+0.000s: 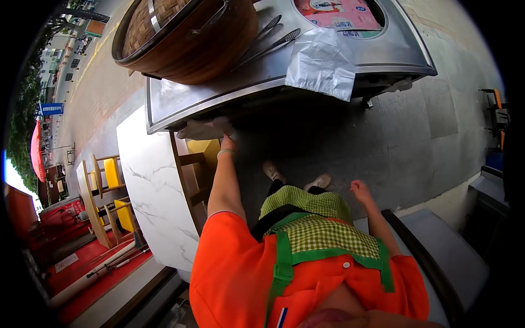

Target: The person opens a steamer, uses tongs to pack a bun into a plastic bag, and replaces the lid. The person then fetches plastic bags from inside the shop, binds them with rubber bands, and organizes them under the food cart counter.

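My left hand (228, 143) reaches forward under the near edge of the steel cart (175, 104). Its fingers close on a crumpled pale cloth (203, 129), and the fingertips are partly hidden in it. My right hand (359, 191) hangs low at my right side, away from the cart. Its fingers are curled in, and nothing shows in them. On the cart top stand a large round wooden steamer (202, 41) with a woven lid, two pairs of tongs (279, 42) and a white plastic bag (321, 63) draped over the front edge.
Pink printed packs (342, 13) lie in a round opening of the cart. A white marbled table (153, 186) stands close on my left, with a yellow stool (205, 147) beside it. Yellow-seated chairs (124, 216) are further left. A grey counter (443, 246) is at my right.
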Demonstrator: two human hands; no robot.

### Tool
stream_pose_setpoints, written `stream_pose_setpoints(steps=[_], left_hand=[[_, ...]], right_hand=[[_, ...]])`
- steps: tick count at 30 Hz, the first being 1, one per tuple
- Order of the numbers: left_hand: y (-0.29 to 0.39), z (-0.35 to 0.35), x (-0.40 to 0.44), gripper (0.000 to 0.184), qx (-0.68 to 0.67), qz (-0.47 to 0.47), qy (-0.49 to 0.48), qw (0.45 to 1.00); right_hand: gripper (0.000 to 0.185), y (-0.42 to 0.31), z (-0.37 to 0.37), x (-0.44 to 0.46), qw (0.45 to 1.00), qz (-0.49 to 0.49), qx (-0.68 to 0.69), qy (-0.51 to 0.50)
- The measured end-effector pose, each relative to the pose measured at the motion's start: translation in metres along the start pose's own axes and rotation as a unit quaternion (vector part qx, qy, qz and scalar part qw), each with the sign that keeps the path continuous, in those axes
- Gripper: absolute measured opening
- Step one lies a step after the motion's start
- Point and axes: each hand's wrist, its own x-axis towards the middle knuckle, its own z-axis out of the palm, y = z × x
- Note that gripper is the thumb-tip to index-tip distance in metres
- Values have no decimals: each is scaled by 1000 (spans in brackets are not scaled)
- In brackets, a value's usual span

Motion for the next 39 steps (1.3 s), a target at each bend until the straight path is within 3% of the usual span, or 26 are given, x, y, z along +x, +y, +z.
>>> stream_pose_setpoints(steps=[5,6,7,10,12,14,15,17,19,22,24,25,26,28,30,31,32,34,35,37,39], left_hand=[[-39,100,-62,84,91,-2,-137,986],[-12,100,-108,81,50,-75,-108,990],[17,92,-144,78,228,-37,-236,944],[70,122,-192,70,304,84,-305,899],[148,156,-191,64,325,184,-311,874],[241,194,-179,59,352,282,-316,835],[285,210,-177,56,370,314,-318,814],[367,239,-180,51,411,355,-323,775],[439,268,-192,46,455,400,-321,728],[549,323,-225,40,536,503,-293,611],[625,364,-253,37,610,617,-223,444],[665,388,-267,35,626,668,-178,361],[705,419,-270,34,614,697,-154,336],[800,492,-275,31,448,657,-291,532],[868,535,-337,26,275,475,-358,756],[884,556,-348,28,273,666,-197,666],[905,590,-370,28,267,676,-198,658],[937,631,-401,30,256,752,-138,591],[942,631,-427,26,308,685,-163,639],[979,661,-403,24,488,759,-118,416],[977,699,-441,24,525,654,-155,522]], right_hand=[[27,130,-142,-50,986,102,49,123],[28,150,-168,-67,975,147,60,152],[27,180,-191,-83,961,162,121,191],[22,210,-244,-138,920,243,187,245],[19,229,-252,-166,873,282,237,319],[22,266,-249,-177,867,311,158,357],[22,280,-250,-174,824,313,211,424],[26,300,-241,-179,864,321,125,366],[27,283,-227,-185,840,341,192,376],[30,230,-259,-218,810,317,363,334],[25,243,-264,-214,773,319,430,341],[25,267,-261,-208,891,302,219,258],[25,287,-260,-203,943,265,-19,202],[24,315,-271,-195,945,270,7,184],[23,342,-306,-190,888,336,226,220],[23,356,-327,-184,848,355,314,236],[22,375,-360,-181,822,358,362,257],[22,413,-428,-172,789,354,407,295],[22,435,-468,-169,779,342,412,326],[22,450,-562,-186,739,298,440,414],[24,426,-671,-240,677,217,481,513]])
